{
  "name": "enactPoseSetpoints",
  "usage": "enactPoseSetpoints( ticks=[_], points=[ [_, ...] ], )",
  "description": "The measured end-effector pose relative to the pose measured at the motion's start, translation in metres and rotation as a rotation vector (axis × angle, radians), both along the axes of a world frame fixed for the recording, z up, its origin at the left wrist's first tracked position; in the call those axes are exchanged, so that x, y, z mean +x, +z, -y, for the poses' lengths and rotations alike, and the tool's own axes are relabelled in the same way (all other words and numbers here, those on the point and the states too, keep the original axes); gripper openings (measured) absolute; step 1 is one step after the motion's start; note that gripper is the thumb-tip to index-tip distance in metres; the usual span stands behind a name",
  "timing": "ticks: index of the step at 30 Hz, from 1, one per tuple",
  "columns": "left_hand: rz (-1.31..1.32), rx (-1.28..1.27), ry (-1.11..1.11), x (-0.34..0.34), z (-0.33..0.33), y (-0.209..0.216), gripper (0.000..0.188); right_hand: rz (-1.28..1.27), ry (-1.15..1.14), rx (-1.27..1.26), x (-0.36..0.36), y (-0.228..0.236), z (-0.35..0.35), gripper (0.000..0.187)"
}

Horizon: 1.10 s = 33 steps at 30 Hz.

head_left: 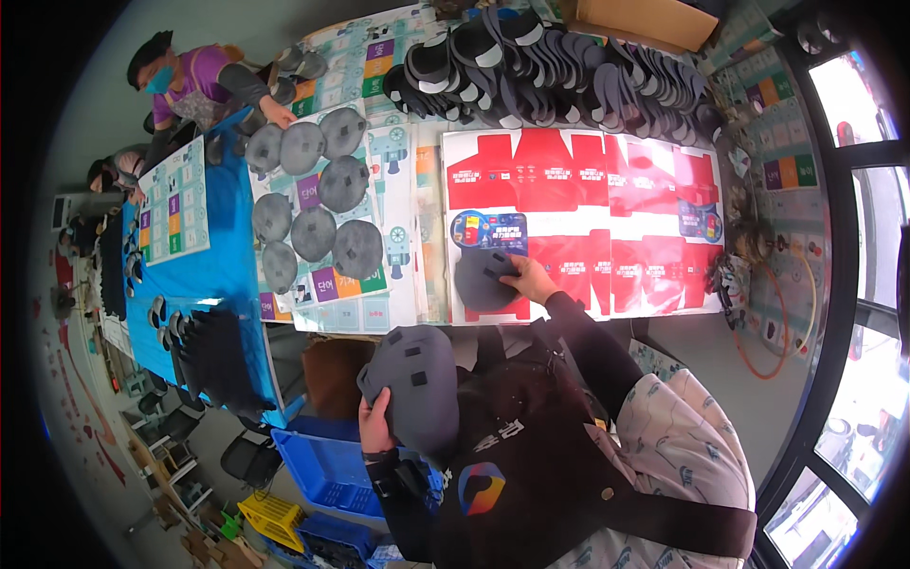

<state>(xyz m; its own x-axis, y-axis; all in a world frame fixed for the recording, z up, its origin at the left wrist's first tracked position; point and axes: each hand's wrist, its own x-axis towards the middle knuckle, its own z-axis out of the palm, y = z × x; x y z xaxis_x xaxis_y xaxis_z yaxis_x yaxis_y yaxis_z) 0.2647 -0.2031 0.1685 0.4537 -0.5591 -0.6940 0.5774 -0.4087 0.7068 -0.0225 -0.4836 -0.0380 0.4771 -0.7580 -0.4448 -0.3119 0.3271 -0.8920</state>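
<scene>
Against my body, left of the middle, a large rounded dark grey pad (414, 379) with small black rectangular patches is gripped at its left side by my left hand (377, 423). Whether it is one piece or a stack, I cannot tell. Over the table's near edge, my right hand (531, 279) pinches the right side of a second rounded grey pad (482, 283), which also carries black patches. That pad lies on red and white printed sheets (559, 180). A dark printed card (488, 230) touches its far edge.
Several round grey pads (313, 234) lie on boards to the left. Rows of black and grey curved pieces (559, 81) line the table's back. A blue crate (327, 465) and a yellow crate (272, 517) stand low at left. Another person (204, 85) works at the far left.
</scene>
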Motion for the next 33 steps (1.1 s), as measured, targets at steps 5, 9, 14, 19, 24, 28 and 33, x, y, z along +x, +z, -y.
enactPoseSetpoints(
  ticks=[5, 9, 14, 19, 24, 28, 33],
  points=[
    [0.000, -0.053, -0.015, -0.013, 0.012, 0.003, 0.038, -0.579, 0.123, -0.275, 0.000, 0.085, 0.004, 0.059],
    [0.018, -0.109, -0.180, -0.029, 0.054, 0.008, 0.037, 0.007, 0.174, -0.058, 0.001, 0.146, -0.020, 0.064],
    [0.017, -0.170, -0.248, -0.058, 0.078, 0.000, 0.035, -0.158, 0.304, -0.026, -0.010, 0.194, -0.034, 0.050],
    [-0.001, -0.174, -0.172, -0.092, 0.096, -0.008, 0.034, 0.097, -0.132, -0.145, -0.048, 0.173, -0.066, 0.042],
    [0.042, -0.265, -0.322, -0.125, 0.101, -0.013, 0.041, -0.085, -0.072, -0.198, -0.080, 0.168, -0.071, 0.036],
    [-0.016, -0.243, -0.356, -0.134, 0.095, -0.016, 0.045, -0.104, -0.096, -0.302, -0.096, 0.181, -0.074, 0.024],
    [-0.025, -0.259, -0.309, -0.149, 0.089, -0.019, 0.042, 0.079, -0.151, -0.272, -0.109, 0.161, -0.079, 0.020]
  ],
)
